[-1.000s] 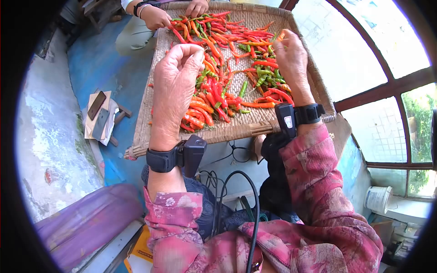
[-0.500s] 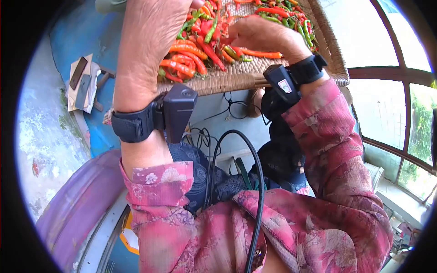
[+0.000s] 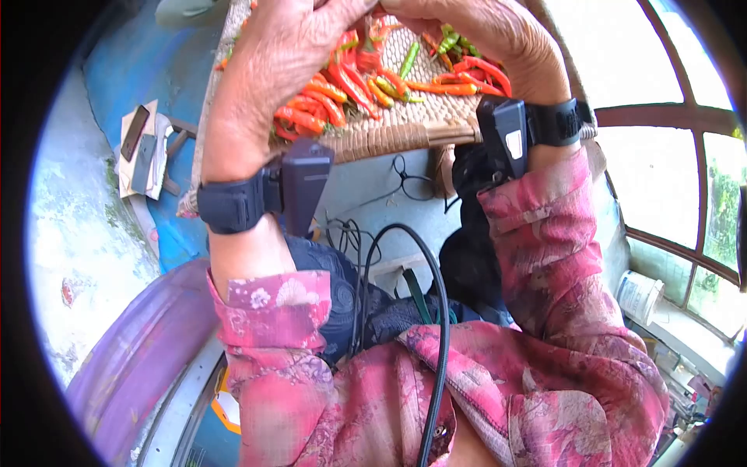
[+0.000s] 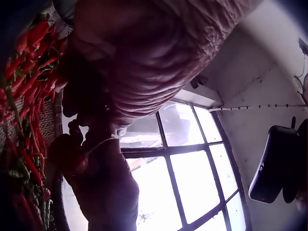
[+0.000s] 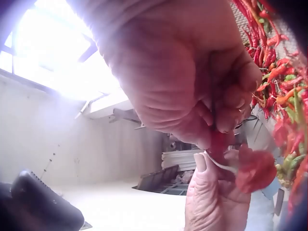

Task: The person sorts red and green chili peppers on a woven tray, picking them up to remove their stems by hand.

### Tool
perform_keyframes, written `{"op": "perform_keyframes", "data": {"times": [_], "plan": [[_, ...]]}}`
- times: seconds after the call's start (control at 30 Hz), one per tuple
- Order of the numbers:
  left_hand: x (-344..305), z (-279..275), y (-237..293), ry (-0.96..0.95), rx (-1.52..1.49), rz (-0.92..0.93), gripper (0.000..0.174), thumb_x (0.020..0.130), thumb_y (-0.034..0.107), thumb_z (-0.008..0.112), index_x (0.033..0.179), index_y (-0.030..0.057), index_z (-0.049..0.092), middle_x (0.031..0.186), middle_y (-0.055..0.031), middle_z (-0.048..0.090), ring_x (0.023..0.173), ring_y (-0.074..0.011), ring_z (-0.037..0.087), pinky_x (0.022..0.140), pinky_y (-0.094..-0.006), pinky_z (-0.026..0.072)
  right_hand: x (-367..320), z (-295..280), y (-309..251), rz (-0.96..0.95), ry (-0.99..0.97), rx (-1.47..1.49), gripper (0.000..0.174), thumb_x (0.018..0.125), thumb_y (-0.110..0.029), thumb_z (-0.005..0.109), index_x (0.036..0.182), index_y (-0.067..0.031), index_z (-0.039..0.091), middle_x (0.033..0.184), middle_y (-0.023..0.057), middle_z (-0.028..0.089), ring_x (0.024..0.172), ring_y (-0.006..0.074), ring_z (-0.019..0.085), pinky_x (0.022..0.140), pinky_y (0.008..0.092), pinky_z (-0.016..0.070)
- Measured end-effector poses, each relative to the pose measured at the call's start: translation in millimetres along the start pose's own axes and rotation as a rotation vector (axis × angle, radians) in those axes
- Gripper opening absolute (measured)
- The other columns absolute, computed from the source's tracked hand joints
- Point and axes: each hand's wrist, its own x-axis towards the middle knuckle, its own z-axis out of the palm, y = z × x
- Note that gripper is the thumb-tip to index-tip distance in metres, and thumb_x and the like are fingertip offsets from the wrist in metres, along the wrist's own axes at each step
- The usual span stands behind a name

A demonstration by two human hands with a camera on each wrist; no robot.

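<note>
At the top of the head view, my left hand [image 3: 272, 78] and right hand [image 3: 506, 35] meet over peppers [image 3: 299, 117] on a woven tray [image 3: 393, 142]. The right wrist view shows a crumpled red chili pepper [image 5: 257, 169] with a thin pale stem, which my left thumb and fingers pinch near its end. Above it, my right fingers curl round a blurred red chili pepper [image 5: 222, 140], partly hidden by the hand. In the left wrist view the crumpled pepper [image 4: 70, 156] looks dark against the light.
Phones [image 3: 142, 161] lie on a small stand at the left, near a purple cloth [image 3: 148, 335]. A black cable [image 3: 443, 327] loops up before my torso. Windows [image 3: 661, 187] line the right side, with a white bucket [image 3: 640, 297] below them.
My hands, apart over the tray at first, have come together. The head view has tipped down, so the tray's far part and the other person's hands are out of view.
</note>
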Motion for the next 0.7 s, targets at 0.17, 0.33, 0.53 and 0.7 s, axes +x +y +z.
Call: {"op": "perform_keyframes", "data": {"times": [0.17, 0.33, 0.53, 0.7], "plan": [[-1, -7, 4, 0.002, 0.049, 0.056, 0.031, 0.089, 0.031, 0.057, 0.098, 0.0014, 0.061, 0.071, 0.0056, 0.05, 0.065, -0.0031, 0.044, 0.061, -0.0186, 0.0386, -1, -13, 13, 0.004, 0.035, 0.273, 0.034, 0.092, -0.035, 0.05, 0.073, -0.0068, 0.052, 0.061, -0.0033, 0.047, 0.055, 0.0054, 0.044, 0.05, 0.0202, 0.0359], [2, -6, 4, 0.057, -0.056, 0.004, 0.021, 0.088, 0.018, 0.059, 0.095, -0.0014, 0.061, 0.076, 0.0023, 0.058, 0.071, -0.0046, 0.052, 0.066, -0.0198, 0.0442, 2, -5, 18, 0.016, 0.251, 0.192, 0.035, 0.095, -0.033, 0.044, 0.077, -0.0065, 0.057, 0.057, -0.0061, 0.042, 0.051, 0.0025, 0.038, 0.047, 0.0191, 0.0299], [3, -9, -3, 0.281, -0.153, 0.022, 0.015, 0.088, 0.011, 0.058, 0.098, 0.0015, 0.063, 0.085, -0.0001, 0.063, 0.078, -0.0054, 0.057, 0.07, -0.0193, 0.0462, -5, -33, 45, 0.098, 0.484, 0.157, 0.032, 0.093, -0.033, 0.048, 0.097, -0.0047, 0.061, 0.065, 0.0022, 0.053, 0.058, 0.012, 0.05, 0.055, 0.0254, 0.0414], [0, -15, -3, 0.308, -0.116, -0.031, 0.017, 0.089, 0.014, 0.056, 0.098, 0.0009, 0.063, 0.083, -0.0001, 0.062, 0.074, -0.0057, 0.057, 0.067, -0.0191, 0.0463, -5, -28, 83, -0.006, 1.092, -1.252, 0.024, 0.078, -0.024, 0.06, 0.089, -0.0029, 0.061, 0.074, 0.0211, 0.061, 0.07, 0.0348, 0.061, 0.065, 0.0441, 0.049]]}}
